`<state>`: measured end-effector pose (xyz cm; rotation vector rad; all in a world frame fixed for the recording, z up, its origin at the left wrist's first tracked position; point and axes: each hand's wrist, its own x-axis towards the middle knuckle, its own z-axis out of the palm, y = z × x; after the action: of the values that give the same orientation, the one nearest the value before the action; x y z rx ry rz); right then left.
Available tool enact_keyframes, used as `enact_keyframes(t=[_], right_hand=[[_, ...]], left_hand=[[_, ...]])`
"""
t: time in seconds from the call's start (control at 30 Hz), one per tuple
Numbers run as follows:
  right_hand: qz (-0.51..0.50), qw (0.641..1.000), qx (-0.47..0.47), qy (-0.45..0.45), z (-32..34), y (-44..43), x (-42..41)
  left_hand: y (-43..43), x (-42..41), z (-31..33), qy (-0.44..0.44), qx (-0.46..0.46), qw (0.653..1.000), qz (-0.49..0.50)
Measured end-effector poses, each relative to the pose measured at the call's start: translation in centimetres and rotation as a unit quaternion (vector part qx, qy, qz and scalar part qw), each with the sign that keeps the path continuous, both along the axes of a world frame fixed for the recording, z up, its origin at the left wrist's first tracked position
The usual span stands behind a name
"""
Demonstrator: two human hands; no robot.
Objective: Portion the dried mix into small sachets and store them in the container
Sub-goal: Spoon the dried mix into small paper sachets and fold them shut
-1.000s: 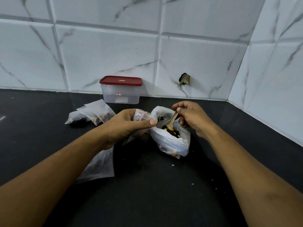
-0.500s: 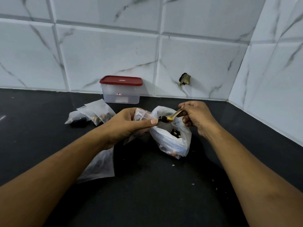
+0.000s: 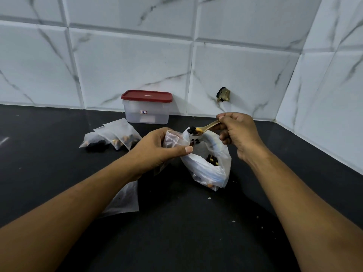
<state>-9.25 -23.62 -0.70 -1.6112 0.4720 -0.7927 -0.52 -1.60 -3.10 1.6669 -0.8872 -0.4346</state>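
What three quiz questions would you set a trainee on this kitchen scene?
1. True or false: the container has its red lid on.
2. The spoon in the right hand is: A empty; B loaded with dried mix; C dropped inside the container.
3. What does the left hand hold?

Key: 1 true. 2 B. 3 A small clear sachet.

A home kitchen, by the look of it: a dark stone worktop [image 3: 176, 242] runs into a corner at 2 o'clock, backed by glossy white marble-veined wall tiles [image 3: 129, 65], with a red-lidded plastic food container [image 3: 147, 112] against the wall at 12 o'clock.
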Motion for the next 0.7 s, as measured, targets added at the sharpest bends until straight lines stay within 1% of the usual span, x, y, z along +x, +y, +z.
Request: enact_keyframes(t=[0.17,0.37,0.53,0.6,0.7], right_hand=[[0.039,0.999,-0.030,0.004,-0.2,1.6,0.3],[0.067,0.988,-0.139,0.000,-0.4,3.3,0.4],[0.156,0.964,-0.214,-0.024,0.0,5.1,-0.1],[0.182,0.960,-0.210,-0.034,0.3,5.5,-0.2],[0.212,0.959,-0.178,-0.054,0.7,5.4,-0.5]], left_hand=[[-0.2,0.1,-0.2,-0.024,0.019,1.000,-0.001],[-0.3,0.3,-0.3,-0.025,0.024,0.999,0.003],[-0.2,0.5,-0.6,-0.031,0.027,0.999,0.004],[-0.2,0.5,-0.6,-0.026,0.024,0.999,-0.001],[-0.2,0.8,-0.7,-0.020,0.029,0.999,0.002]])
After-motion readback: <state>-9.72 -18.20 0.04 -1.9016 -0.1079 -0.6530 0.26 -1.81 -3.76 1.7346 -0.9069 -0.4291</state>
